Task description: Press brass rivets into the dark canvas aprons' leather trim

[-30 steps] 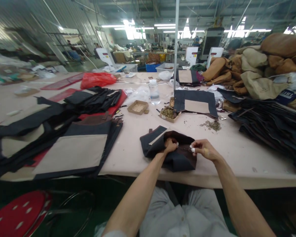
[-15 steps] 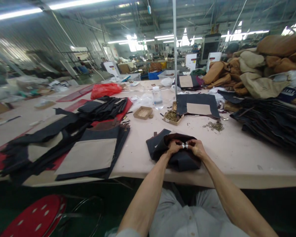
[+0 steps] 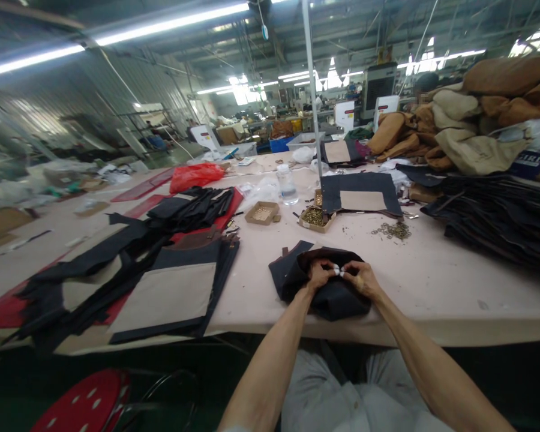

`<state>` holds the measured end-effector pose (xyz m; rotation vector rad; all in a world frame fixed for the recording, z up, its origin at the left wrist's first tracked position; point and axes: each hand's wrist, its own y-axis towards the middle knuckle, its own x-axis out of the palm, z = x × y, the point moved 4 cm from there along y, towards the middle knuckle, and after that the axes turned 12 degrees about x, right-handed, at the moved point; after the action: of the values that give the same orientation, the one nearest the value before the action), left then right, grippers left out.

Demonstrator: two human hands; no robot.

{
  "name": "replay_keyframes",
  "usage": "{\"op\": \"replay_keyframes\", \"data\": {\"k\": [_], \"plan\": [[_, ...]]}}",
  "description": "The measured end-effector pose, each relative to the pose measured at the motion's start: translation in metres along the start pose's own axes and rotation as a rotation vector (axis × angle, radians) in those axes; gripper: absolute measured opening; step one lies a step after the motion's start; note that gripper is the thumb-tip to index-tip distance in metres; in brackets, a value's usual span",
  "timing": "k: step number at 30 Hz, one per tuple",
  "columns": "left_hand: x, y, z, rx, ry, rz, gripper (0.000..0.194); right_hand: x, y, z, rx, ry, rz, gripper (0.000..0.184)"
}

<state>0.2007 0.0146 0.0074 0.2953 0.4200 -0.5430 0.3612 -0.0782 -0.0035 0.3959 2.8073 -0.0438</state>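
Observation:
A dark navy fabric piece with brown trim [image 3: 339, 305] lies bunched on the table in front of me, its upper part folded over. My left hand [image 3: 320, 273] is closed on its edge from the left, thumb and fingers pinched. From the right, my right hand [image 3: 360, 278] pinches the same cloth. The fingertips of both hands almost meet, and white wrapping shows on them. Whether a small part sits between the fingertips is too small to tell. Some fingers are hidden by the folds.
Left are stacked navy panels with beige pockets [image 3: 175, 294] and a dark fabric pile [image 3: 189, 207]. Beyond my hands stand a box of brass pieces [image 3: 314, 218], another small box [image 3: 261, 213] and a bottle [image 3: 288, 187]. Loose metal pieces [image 3: 395, 230] and a dark stack [image 3: 499, 219] lie right.
The camera view has shifted slightly, so the table scene sits a little differently. Both hands stay pinched on the fabric, with only slight finger movement.

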Motion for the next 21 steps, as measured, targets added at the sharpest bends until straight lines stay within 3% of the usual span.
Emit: {"op": "replay_keyframes", "data": {"k": [10, 17, 21], "plan": [[0.001, 0.0, 0.001, 0.024, -0.01, -0.013, 0.024, 0.005, -0.003, -0.002, -0.273, -0.052, 0.155, 0.013], [-0.012, -0.003, 0.013, -0.048, 0.071, 0.125, 0.02, 0.006, -0.009, -0.003, -0.382, -0.09, 0.261, 0.012], [-0.006, -0.003, 0.017, -0.157, 0.116, 0.003, 0.025, 0.008, -0.012, -0.002, -0.392, -0.136, 0.267, 0.015]]}}
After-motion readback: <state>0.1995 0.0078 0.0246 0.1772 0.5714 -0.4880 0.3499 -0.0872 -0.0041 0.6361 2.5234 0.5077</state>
